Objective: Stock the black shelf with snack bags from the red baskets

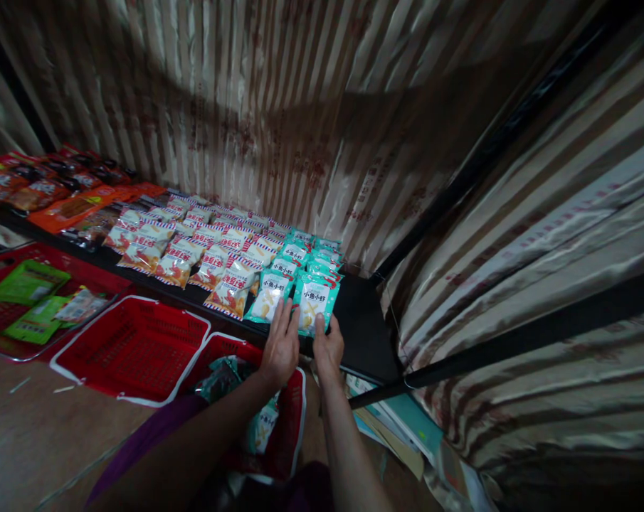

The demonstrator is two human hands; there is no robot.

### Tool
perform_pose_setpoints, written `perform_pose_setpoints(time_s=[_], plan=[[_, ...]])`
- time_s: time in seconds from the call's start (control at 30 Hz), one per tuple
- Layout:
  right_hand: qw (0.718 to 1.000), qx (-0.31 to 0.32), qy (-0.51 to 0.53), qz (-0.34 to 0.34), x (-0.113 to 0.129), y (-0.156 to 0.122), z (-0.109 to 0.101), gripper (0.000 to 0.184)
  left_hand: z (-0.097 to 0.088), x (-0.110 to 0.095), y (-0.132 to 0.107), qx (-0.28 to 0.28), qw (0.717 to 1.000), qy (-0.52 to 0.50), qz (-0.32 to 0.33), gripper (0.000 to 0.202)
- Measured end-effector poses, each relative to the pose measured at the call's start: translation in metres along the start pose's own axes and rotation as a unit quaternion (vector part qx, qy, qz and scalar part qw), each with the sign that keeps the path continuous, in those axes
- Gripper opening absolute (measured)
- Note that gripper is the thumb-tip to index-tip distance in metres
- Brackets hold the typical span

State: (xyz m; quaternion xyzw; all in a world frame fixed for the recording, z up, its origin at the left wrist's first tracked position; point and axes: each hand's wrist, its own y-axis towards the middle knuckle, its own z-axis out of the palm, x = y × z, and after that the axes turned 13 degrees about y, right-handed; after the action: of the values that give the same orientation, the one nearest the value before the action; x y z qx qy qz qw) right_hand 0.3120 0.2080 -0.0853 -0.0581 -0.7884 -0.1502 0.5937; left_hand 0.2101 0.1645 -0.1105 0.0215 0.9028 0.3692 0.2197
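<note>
On the black shelf (365, 328), rows of snack packets lie overlapping. A teal packet (314, 301) sits at the front of the rightmost row, and my right hand (328, 348) grips its near edge with thumb on top. My left hand (280, 346) lies flat beside it, fingers stretched out, touching the lower edge of the neighbouring teal packet (270, 294). To the left lie red-and-white shrimp packets (233, 288).
Red baskets stand on the floor below the shelf: one empty (134, 348), one under my arms (294, 419) holding more packets, one at left (12, 313) with green packets. Striped curtains hang behind and at right. Orange and dark packets (70, 206) fill the shelf's far left.
</note>
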Motion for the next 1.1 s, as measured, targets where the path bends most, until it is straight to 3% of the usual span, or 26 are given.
perform_pose_setpoints(time_s=[0.2, 0.4, 0.53, 1.1], plan=[[0.999, -0.027, -0.005, -0.035, -0.005, 0.0, 0.005, 0.057, -0.013, -0.001, 0.003, -0.036, 0.998, 0.018, 0.04, 0.05], [0.998, -0.042, -0.032, -0.019, 0.0, -0.002, 0.006, 0.057, -0.023, 0.012, 0.004, -0.031, 0.989, 0.118, -0.081, 0.05], [0.996, -0.05, -0.073, 0.018, 0.006, -0.004, 0.007, 0.057, -0.024, 0.022, 0.011, -0.003, 0.986, 0.125, -0.112, 0.057], [0.993, -0.058, -0.098, 0.04, 0.012, -0.003, 0.012, 0.057, -0.002, 0.042, 0.039, -0.023, 0.992, 0.108, -0.057, 0.053]])
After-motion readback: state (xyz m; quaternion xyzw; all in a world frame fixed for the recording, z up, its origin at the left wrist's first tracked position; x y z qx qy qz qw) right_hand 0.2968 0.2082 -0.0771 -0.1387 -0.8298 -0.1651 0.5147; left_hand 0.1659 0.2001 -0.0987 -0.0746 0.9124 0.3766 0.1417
